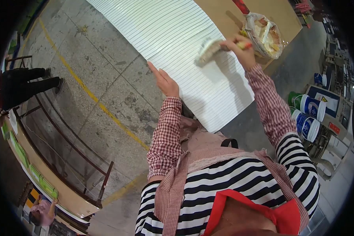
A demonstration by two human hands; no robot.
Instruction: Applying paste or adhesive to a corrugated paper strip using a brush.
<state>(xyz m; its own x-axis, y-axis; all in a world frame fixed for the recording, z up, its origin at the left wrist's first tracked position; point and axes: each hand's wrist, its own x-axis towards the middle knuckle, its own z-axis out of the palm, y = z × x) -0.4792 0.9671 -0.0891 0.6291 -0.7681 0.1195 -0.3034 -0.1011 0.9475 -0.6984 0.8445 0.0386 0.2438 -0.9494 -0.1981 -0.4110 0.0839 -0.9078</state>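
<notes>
A long white spread with thin, evenly spaced dark lines point(192, 59), perhaps overlapping sheets, reaches from the top of the view down to my apron. My right hand point(238, 48) is closed round the orange-red handle of a wide brush point(208, 52). Its pale bristles are at the white surface, slightly blurred. At the left edge of the spread lies my left hand point(167, 83), fingers stretched out and nothing held. Just beyond my right hand stands a tub lined with clear plastic point(278, 49), smeared with a pale, pasty substance; a white stick-like piece lies across it.
The brown tabletop point(220, 11) carries the spread and the tub. At right, blue-and-white buckets point(306, 125) stand beside a machine point(334, 104). A yellow line point(82, 84) crosses the floor at left. Beyond it are a metal-framed table point(72, 196) and two other people.
</notes>
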